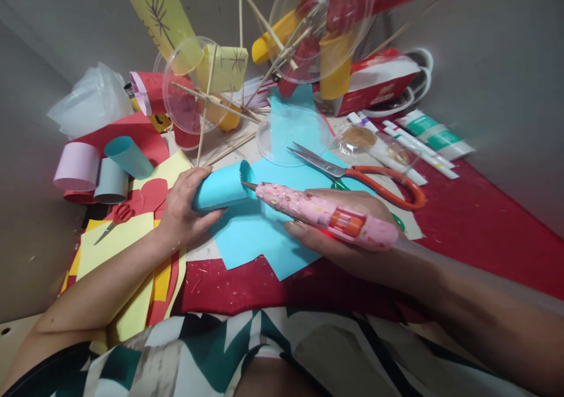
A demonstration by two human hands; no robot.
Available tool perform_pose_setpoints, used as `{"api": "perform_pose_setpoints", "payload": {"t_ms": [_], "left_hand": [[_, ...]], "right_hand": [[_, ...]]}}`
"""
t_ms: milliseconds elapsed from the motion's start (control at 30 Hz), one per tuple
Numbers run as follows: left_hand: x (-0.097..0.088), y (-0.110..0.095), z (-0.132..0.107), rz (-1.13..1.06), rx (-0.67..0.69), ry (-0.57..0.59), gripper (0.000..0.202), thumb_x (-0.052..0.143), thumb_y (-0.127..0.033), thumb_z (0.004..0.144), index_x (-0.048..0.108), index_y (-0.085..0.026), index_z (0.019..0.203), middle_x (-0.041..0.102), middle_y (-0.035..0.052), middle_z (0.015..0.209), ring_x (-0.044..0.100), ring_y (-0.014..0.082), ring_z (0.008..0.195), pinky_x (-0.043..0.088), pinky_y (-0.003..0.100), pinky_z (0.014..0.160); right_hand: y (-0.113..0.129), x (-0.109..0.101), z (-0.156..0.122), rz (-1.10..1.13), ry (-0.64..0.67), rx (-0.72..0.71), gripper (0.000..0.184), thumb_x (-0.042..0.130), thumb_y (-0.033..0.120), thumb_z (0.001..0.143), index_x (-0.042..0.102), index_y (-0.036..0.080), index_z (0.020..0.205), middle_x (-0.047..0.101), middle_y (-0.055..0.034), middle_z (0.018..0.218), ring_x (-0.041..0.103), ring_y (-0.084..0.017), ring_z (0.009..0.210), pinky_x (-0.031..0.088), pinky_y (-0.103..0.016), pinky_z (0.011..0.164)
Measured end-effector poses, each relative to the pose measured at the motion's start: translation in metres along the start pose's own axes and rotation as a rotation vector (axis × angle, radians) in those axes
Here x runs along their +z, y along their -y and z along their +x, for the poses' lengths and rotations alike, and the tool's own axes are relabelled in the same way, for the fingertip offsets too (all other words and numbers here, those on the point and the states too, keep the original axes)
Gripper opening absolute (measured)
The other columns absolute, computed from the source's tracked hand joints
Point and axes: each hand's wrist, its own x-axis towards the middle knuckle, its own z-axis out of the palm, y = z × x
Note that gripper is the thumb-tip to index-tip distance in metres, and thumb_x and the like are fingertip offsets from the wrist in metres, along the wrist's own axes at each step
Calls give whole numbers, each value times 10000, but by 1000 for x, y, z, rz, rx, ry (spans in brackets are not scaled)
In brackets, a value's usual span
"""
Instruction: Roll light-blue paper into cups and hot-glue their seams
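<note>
My left hand is closed around a blue paper tube, which lies on its side with its open end to the right. In my right hand is a pink hot glue gun, spattered with dried glue. Its nozzle points left and reaches the rim of the tube; whether it touches the paper I cannot tell. Beneath both lie blue paper sheets. Just beyond the glue gun rest large scissors with orange handles, their blades pointing left.
Several short paper tubes stand at the left, near small red scissors on yellow paper. Stick structures with clear plastic discs and paper tubes rise at the back. A red box, markers and tape lie right.
</note>
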Motion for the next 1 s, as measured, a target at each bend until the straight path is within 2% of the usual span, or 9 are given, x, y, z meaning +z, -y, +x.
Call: {"api": "perform_pose_setpoints", "payload": {"t_ms": [167,333,467,633,767,833,1000], "left_hand": [[0,0,0,-8,-4,-5,717,767,-391,861,422,-242,1471,639,141,1322,641,316,1199,581,491,968],[-1,-1,1,-9,-30,-2,720,780,-382,844,436,-248,1462,642,132,1311,644,314,1185,583,484,959],[-2,-2,1,-13,-39,-3,720,783,-370,838,441,-257,1462,644,122,1307,643,314,1177,578,487,959],[-2,-2,1,2,-56,10,711,766,-409,849,433,-260,1460,642,120,1312,641,314,1179,575,491,958],[-2,-1,1,25,-62,17,700,760,-421,853,434,-257,1451,645,124,1310,643,312,1178,578,495,949],[-2,-1,1,22,-60,12,703,766,-419,848,438,-259,1449,648,126,1304,647,314,1175,583,498,943],[-3,-2,1,-17,-91,12,726,789,-420,826,447,-269,1448,648,124,1313,647,320,1185,582,498,952]], "right_hand": [[1,1,0,55,-25,-22,417,492,528,1006,777,236,922,739,-64,822,678,-202,711,475,-314,588],[1,3,1,72,-45,-36,423,505,518,1005,742,218,826,615,-18,632,587,-163,582,418,-305,555],[3,0,3,87,-57,-66,403,504,495,1012,738,219,834,584,-7,608,563,-157,566,403,-301,549],[7,-8,5,0,44,-64,373,528,432,1007,703,209,764,639,-26,673,611,-162,631,426,-291,574],[4,-2,3,1,-54,-98,451,477,479,1022,677,216,715,600,-18,612,587,-161,584,421,-298,547],[3,2,1,-9,-60,-98,481,446,502,1033,691,222,729,624,-30,641,603,-172,607,451,-311,576],[8,-4,-1,-59,52,-8,426,485,499,1027,736,238,804,695,-52,747,659,-205,704,538,-352,683]]}}
